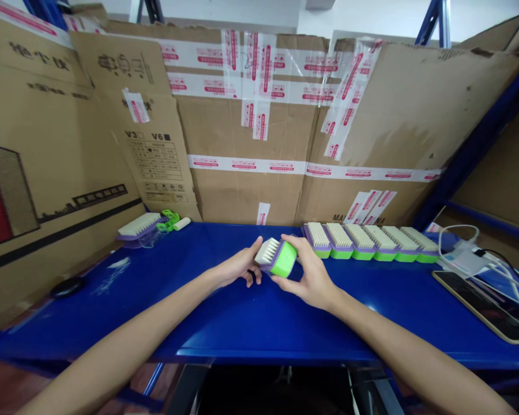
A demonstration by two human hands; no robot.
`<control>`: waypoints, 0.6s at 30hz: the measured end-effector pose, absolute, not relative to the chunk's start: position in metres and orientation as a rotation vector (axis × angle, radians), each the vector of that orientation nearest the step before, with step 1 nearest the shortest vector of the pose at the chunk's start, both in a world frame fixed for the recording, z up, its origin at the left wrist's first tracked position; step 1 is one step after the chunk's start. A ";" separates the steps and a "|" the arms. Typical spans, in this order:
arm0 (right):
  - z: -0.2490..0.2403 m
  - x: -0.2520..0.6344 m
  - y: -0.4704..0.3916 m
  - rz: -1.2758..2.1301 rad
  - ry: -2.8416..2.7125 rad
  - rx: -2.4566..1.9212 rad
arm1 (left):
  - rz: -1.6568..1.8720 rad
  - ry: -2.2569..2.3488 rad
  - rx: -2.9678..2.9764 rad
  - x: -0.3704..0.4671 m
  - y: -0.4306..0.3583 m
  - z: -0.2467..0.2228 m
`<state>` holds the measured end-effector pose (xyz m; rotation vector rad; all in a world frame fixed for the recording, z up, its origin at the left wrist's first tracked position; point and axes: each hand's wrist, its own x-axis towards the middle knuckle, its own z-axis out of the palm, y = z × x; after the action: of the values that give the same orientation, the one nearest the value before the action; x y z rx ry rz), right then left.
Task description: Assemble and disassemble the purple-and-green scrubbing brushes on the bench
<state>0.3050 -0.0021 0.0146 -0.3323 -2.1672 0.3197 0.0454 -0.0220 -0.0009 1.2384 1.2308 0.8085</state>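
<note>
Taped cardboard cartons (pixel 251 115) wall in a blue table (pixel 242 323) where brushes are being handled. At far left a dark round object (pixel 68 286) lies too dim to identify; beyond it a lone purple-backed brush (pixel 139 226) rests bristles up beside small green and white parts (pixel 173 221). At centre, the left hand (pixel 237 266) and right hand (pixel 309 275) together hold a green-and-purple brush (pixel 277 256) just above the table, fingers curled closed around its ends. By appearances the piece is being fitted or checked, and setting it down would call for lining it up with the row of finished brushes (pixel 369 241) just to the right. A phone (pixel 480 305) and white cables (pixel 471 256) are cut off at the right edge.
</note>
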 end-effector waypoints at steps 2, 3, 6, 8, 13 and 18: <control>0.016 0.306 -0.002 0.310 -2.177 -0.296 | 0.811 1.228 1.243 0.046 -0.024 0.000; 0.017 0.306 -0.001 0.301 -2.177 -0.279 | 0.812 1.229 1.242 0.046 -0.025 0.001; 0.019 0.307 -0.002 0.287 -2.192 -0.282 | 0.817 1.226 1.237 0.047 -0.027 0.003; 0.020 0.307 -0.003 0.296 -2.205 -0.322 | 0.821 1.214 1.240 0.047 -0.027 0.004; 0.022 0.306 -0.008 0.289 -2.159 -0.264 | 0.838 1.212 1.226 0.048 -0.027 0.004; 0.023 0.304 -0.011 0.249 -2.178 -0.232 | 0.844 1.211 1.207 0.048 -0.029 0.005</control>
<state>0.3037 -0.0109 0.0234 -0.2321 -2.1777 0.2489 0.0479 -0.0293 0.0054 1.2069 1.2110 0.8444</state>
